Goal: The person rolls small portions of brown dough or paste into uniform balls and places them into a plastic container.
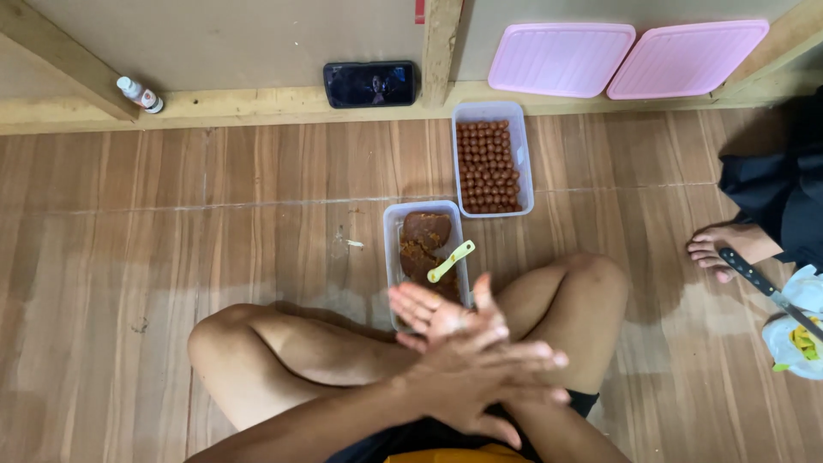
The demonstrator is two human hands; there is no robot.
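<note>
Both hands, left hand [480,381] over right hand [437,313], press together above the paste tub [393,240].

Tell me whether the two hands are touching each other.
Touching: the head view shows the left hand laid across the right hand, palms pressed together with no gap.

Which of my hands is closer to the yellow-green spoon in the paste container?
Right. The right hand, palm up, lies just below the yellow-green spoon; the left hand presses across it, farther toward the lap.

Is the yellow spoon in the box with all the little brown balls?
No, the yellow spoon lies in the nearer box of brown paste, not the box of balls.
</note>
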